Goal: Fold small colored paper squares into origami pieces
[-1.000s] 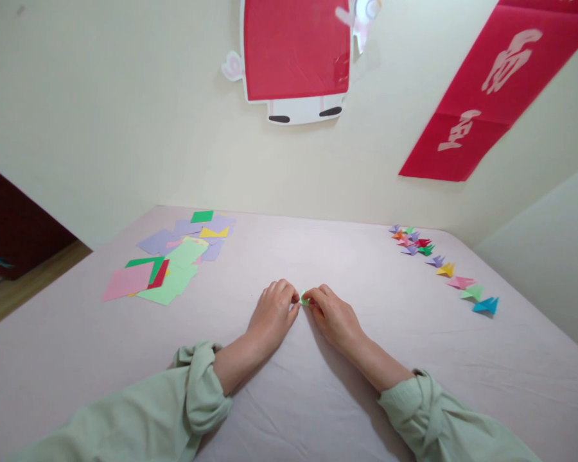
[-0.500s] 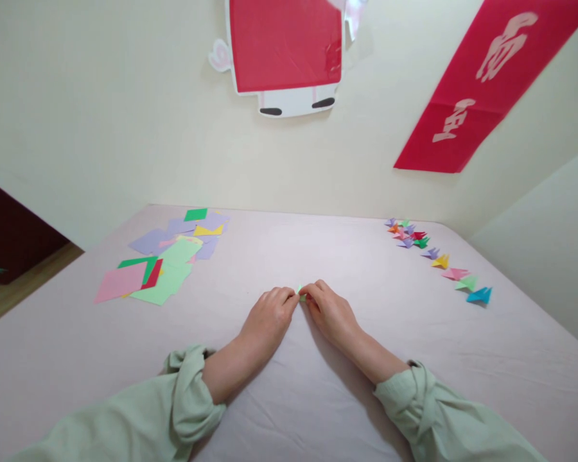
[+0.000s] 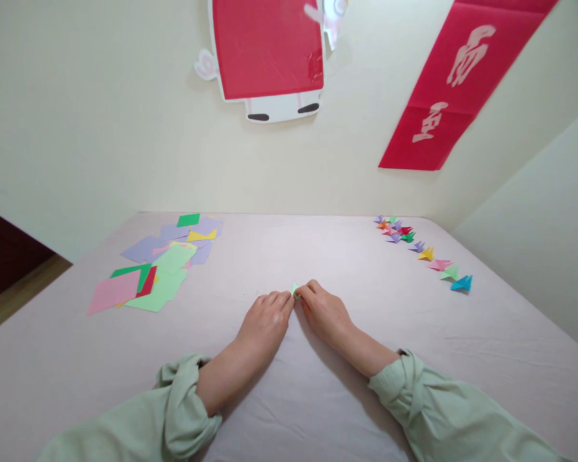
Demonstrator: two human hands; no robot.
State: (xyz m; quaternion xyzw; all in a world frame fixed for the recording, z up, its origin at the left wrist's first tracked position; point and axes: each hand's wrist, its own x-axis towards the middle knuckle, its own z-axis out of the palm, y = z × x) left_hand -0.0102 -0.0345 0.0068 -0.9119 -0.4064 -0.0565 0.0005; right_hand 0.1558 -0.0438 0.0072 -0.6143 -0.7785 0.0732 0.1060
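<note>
The small green paper piece [image 3: 295,292] sits at the middle of the pale pink tabletop [image 3: 318,398], low against the cloth and pinched from both sides between the fingertips of the two hands, so that only a small light-green corner shows above them. The left hand [image 3: 262,324] lies knuckles-up with its fingers curled and drawn together, its fingertips closed on the left edge of the piece; the right hand [image 3: 325,314] mirrors it, fingers bent and gathered, fingertips closed on the right edge, the two hands touching or nearly touching at the paper. Both forearms come in from the bottom of the view, each with a pale green sleeve rolled back below the wrist, the left sleeve [image 3: 183,404] and the right sleeve [image 3: 414,398]. To the far left on the tabletop, well apart from the hands, lies a loose spread of flat coloured paper sheets [image 3: 158,269], overlapping one another: pink, light green, dark green, red, yellow and lilac. To the far right, also well apart, runs a slanted row of small folded paper shapes [image 3: 424,250] in many colours, ending nearest the person with a blue one [image 3: 462,283]. On the cream wall behind hang a red-and-white cut-out decoration [image 3: 267,58] and a slanted red banner [image 3: 457,83] with white marks.
</note>
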